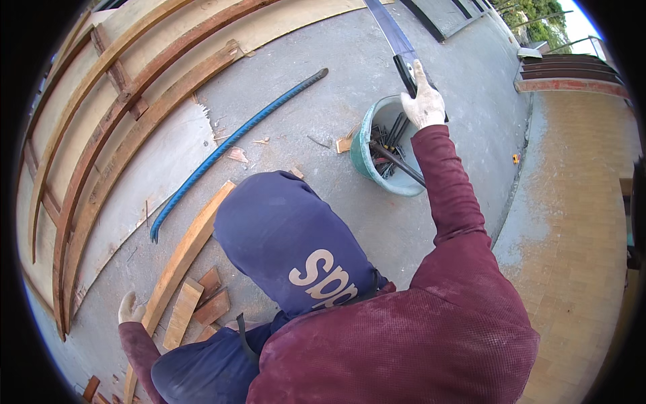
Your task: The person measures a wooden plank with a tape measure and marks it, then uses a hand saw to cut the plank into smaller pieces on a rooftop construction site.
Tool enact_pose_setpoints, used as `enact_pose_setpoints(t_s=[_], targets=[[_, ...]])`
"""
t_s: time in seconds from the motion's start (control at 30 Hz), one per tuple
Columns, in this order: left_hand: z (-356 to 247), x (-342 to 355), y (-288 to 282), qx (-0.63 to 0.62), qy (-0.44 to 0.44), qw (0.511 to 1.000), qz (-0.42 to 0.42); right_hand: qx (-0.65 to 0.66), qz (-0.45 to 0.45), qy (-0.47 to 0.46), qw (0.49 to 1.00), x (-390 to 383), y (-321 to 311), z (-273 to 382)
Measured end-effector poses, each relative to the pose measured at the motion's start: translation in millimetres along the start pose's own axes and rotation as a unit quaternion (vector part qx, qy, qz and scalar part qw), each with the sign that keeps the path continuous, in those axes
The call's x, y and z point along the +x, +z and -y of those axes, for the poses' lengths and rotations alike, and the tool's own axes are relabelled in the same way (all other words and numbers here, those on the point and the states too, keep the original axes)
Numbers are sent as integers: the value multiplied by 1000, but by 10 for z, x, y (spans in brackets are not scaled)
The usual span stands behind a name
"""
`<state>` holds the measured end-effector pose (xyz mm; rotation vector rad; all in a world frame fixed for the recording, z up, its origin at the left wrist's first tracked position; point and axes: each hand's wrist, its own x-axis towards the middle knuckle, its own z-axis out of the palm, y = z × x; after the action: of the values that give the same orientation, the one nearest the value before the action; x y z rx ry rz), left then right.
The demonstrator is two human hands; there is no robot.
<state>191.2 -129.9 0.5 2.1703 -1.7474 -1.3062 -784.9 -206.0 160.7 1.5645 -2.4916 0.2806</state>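
Note:
My right hand (424, 101), in a whitish work glove, is closed round the black handle of a hand saw (391, 28). The saw's long blade points away toward the far edge, and the hand is over the rim of a teal bucket (362, 145). Inside the bucket lie many nails and several dark tool handles (397, 160). At the lower left, my gloved left hand (131, 310) has its fingers apart and holds nothing visible. It is beside a long wooden beam (185, 252) lying on the floor; whether it touches the beam is hard to tell.
A blue pry bar (232, 140) lies on the concrete floor. Short wood blocks (183, 311) sit by my leg. Left of these stands a panel framed with long timbers (128, 108). A wood chip (344, 143) is beside the bucket. Tan tiled flooring (572, 222) runs along the right.

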Motion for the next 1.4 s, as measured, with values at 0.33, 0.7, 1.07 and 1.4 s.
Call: enact_pose_setpoints(t_s=[0.33, 0.7, 1.07, 1.4], targets=[[-1183, 880, -1708, 3, 140, 990, -35, -123, 116, 44, 985, -1696, -453, 506], [-3119, -1402, -425, 72, 46, 978, 190, 109, 382, 140, 907, -2008, -1631, 855], [-4807, -3698, -1127, 125, -17, 901, 415, 117, 594, 348, 716, -4933, -4188, 17], [-5801, -1969, -1530, 141, 67, 958, 239, 282, 430, 407, 755, -4100, -4572, -330]])
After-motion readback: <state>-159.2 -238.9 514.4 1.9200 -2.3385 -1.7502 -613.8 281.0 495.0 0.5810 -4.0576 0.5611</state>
